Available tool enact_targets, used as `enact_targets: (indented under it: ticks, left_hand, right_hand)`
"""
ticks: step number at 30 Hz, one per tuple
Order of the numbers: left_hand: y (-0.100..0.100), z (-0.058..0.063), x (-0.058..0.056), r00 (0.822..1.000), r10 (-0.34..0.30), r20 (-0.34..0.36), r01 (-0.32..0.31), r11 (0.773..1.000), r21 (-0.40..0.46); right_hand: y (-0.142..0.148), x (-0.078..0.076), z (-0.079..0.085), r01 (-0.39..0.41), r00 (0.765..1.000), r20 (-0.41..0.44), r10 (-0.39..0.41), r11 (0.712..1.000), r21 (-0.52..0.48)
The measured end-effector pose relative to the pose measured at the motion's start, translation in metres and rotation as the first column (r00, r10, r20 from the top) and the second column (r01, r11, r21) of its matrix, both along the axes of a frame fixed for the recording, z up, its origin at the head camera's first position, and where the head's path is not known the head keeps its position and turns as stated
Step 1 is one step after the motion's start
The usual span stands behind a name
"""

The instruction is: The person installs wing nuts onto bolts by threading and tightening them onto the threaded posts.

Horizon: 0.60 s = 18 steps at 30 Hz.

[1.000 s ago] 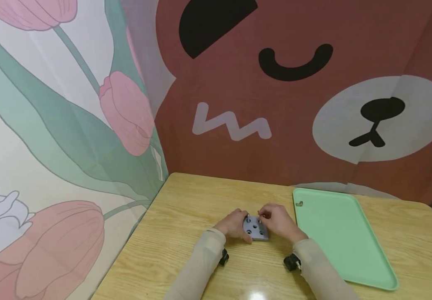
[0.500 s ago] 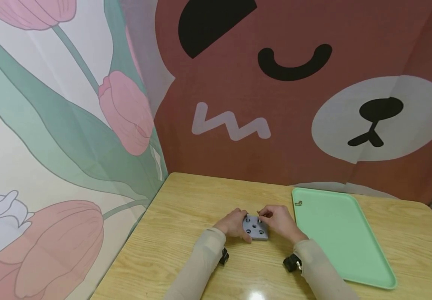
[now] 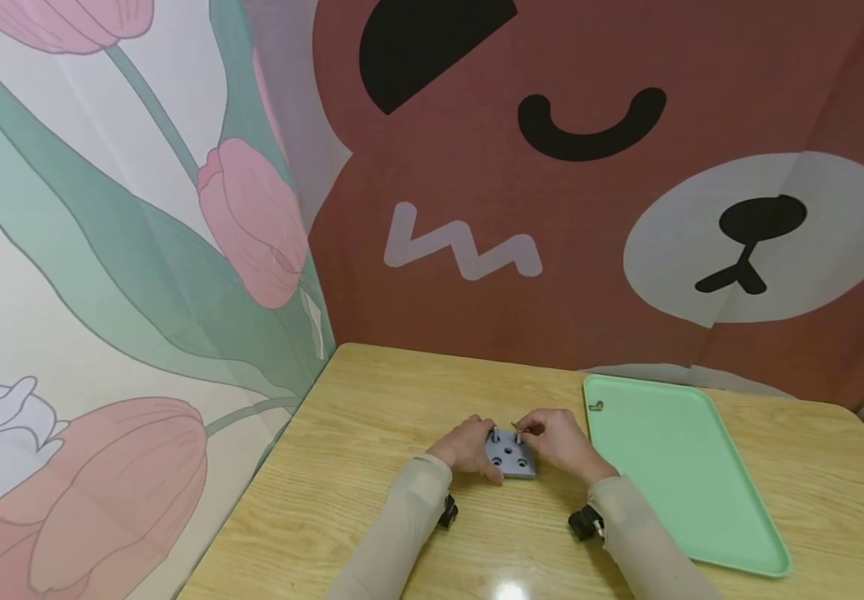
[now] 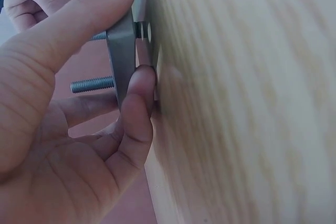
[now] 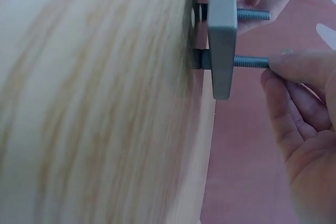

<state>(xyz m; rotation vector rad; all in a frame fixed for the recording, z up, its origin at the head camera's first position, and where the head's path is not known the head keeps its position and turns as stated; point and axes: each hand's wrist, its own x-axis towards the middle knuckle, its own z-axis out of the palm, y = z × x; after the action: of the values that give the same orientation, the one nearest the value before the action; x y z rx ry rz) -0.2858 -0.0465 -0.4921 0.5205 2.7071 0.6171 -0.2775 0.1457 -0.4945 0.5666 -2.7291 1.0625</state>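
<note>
A grey metal plate (image 3: 508, 465) with several holes lies flat close over the table. Two threaded bolts pass up through its far side, the left bolt (image 4: 92, 85) and the right bolt (image 5: 251, 62); their dark heads are under the plate. My left hand (image 3: 469, 448) grips the plate's left edge, thumb on the near side and fingers curled beneath. At the top of the right bolt, my right hand (image 3: 561, 442) pinches a small brass-coloured piece (image 3: 516, 426) between thumb and forefinger. The fingers hide most of that piece.
A light green tray (image 3: 690, 475) lies on the wooden table (image 3: 372, 400), right of the hands. Another small brass-coloured piece (image 3: 596, 406) sits in its far left corner. Printed cloth hangs behind and left of the table.
The right fingertips shift slightly at the top of the right bolt, and a little more of the brass-coloured piece shows. The left hand and the plate stay in place.
</note>
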Motion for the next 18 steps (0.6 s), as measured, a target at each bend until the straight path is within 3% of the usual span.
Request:
enact_targets:
  ticks: [10,18]
  left_hand:
    - [0.0017,-0.0019,0.0007,1.000,-0.007,-0.002,0.007,1.000,-0.010]
    - [0.0015,0.0035,-0.0009,1.000,-0.018,-0.002,0.018,0.999,-0.028]
  right_hand:
    - [0.0035,0.0024,-0.0034,-0.008,1.000,-0.004,0.008,0.999,0.041]
    - [0.0018,0.0016,0.0003,-0.026,1.000,-0.011,0.027,0.998,0.050]
